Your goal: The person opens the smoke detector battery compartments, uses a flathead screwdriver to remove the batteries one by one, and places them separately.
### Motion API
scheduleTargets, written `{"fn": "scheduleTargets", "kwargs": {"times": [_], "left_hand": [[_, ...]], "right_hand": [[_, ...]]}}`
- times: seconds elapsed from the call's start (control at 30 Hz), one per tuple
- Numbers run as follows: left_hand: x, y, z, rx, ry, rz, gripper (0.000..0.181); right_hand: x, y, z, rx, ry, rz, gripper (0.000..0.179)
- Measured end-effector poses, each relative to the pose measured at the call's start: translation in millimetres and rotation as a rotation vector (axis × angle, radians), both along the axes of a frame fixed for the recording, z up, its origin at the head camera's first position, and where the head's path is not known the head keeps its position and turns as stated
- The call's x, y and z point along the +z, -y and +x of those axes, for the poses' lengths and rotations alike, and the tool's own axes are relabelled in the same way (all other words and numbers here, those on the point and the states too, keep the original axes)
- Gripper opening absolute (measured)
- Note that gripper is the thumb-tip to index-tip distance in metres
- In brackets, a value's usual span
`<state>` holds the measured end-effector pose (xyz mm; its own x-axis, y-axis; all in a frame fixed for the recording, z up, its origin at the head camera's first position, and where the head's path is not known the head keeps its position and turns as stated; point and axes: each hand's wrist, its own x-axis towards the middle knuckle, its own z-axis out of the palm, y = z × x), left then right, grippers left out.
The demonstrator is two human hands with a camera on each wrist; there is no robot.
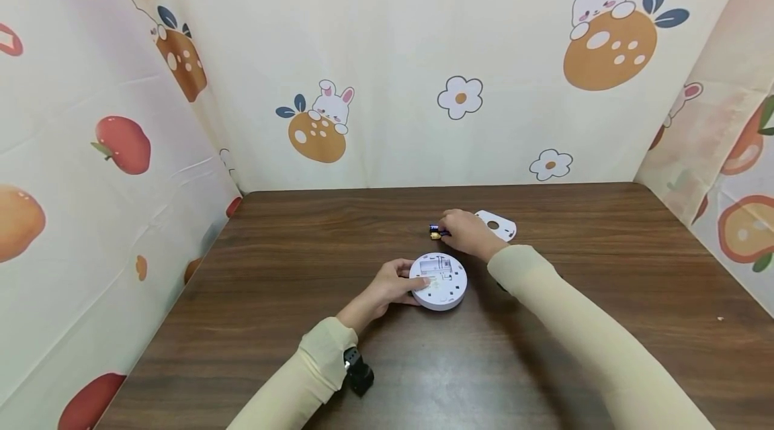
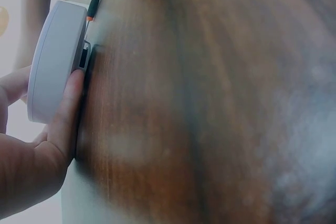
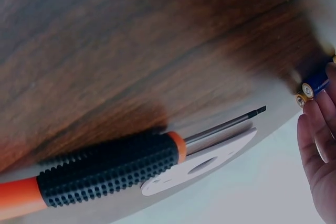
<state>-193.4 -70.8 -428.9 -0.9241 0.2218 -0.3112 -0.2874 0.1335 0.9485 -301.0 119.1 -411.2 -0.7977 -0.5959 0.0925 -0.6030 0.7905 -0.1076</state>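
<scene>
My left hand (image 1: 387, 287) grips a round white device (image 1: 446, 290) by its left edge, the thumb lying over its face. A rectangular battery bay shows on that upturned face. In the left wrist view, the white casing (image 2: 58, 61) appears side-on between thumb and fingers. Farther back, my right hand (image 1: 468, 232) pinches small blue-and-gold batteries (image 1: 435, 232) at the table. Two battery ends (image 3: 308, 91) show beside the fingertips in the right wrist view; how many are in the grasp is partly hidden.
Right of the right hand lies a flat white plate (image 1: 506, 228) with a round hole. A screwdriver (image 3: 110, 169) with an orange-and-black handle lies near that plate, mostly covered by the right arm from above. Patterned cloth (image 1: 393, 141) stands behind the brown table (image 1: 290, 228).
</scene>
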Motion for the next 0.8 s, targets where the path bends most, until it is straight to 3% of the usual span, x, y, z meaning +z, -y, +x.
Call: {"fn": "scheduleTargets", "kwargs": {"times": [0.2, 0.53, 0.8], "left_hand": [[-0.5, -0.7, -1.5, -0.004, 0.001, 0.007, 0.049], [-2.3, 0.3, -2.7, -0.003, 0.005, 0.007, 0.050], [-2.1, 0.7, -1.0, -0.009, 0.007, 0.003, 0.050]], "right_hand": [[2.1, -5, 1.3, -0.004, -0.005, 0.001, 0.019], [21.2, -29, 12.4, -0.004, -0.052, -0.051, 0.012], [18.3, -64, 5.8, -0.140, -0.007, -0.025, 0.032]]}}
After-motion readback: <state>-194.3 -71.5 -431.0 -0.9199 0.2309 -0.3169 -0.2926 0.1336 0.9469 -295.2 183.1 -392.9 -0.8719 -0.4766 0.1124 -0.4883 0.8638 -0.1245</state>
